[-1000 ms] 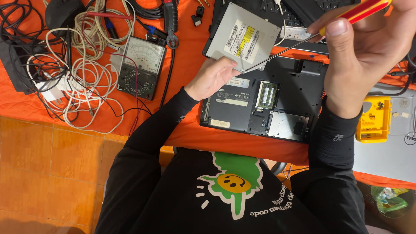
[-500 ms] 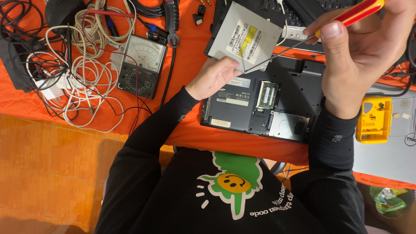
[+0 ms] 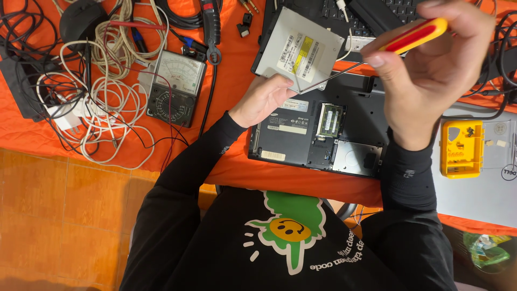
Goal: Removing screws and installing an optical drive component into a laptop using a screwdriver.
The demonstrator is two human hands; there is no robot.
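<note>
Two labels, one white and one yellow, sit on the grey optical drive (image 3: 299, 49), which the left hand (image 3: 262, 99) grips at its lower edge, tilted above the laptop base (image 3: 318, 132). White rectangular stickers lie on that black base just right of the left hand. The right hand (image 3: 431, 75), raised with wrist bent, is closed around a red-and-yellow screwdriver (image 3: 412, 36) whose thin shaft slants down to the drive. A yellow case (image 3: 462, 149) rests on the bench right of the right forearm.

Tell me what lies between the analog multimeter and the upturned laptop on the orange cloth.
In the head view, between the multimeter and the laptop lies the left hand with its black sleeve, holding up the silver optical drive, plus a black cable over bare orange cloth.
</note>
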